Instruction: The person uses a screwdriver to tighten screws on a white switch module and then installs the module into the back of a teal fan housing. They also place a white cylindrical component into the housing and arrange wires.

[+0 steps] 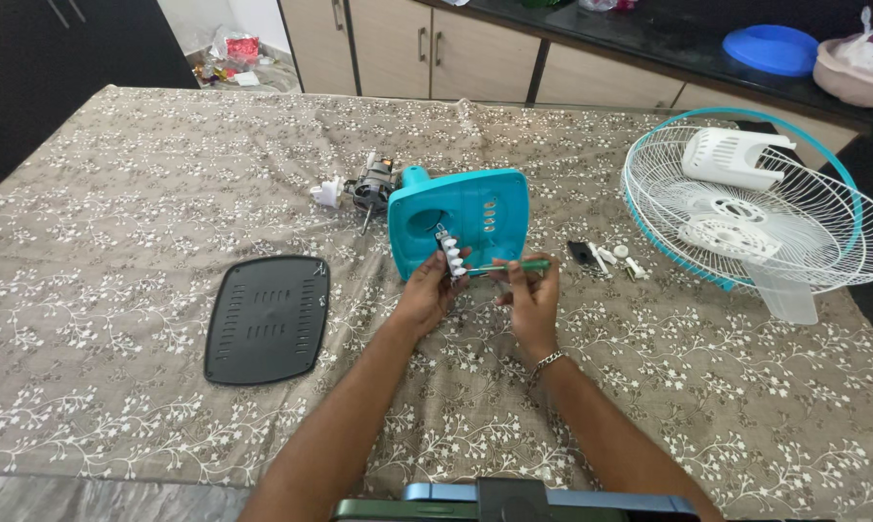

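Observation:
My left hand (425, 292) pinches a small white push-button switch block (450, 255) just in front of a teal plastic fan base housing (461, 217), which stands tipped on the cloth with its underside toward me. My right hand (532, 298) grips a green-handled screwdriver (514, 266), its tip pointing left at the switch block. A fan motor (370, 189) with a white plug lies just behind the housing on the left.
A black oval base plate (267, 319) lies on the left of the patterned tablecloth (117, 193). White fan grilles with a teal rim (741, 208), a white motor cover (731, 157) and blades sit at right. Small screws and knobs (611, 258) lie beside my right hand.

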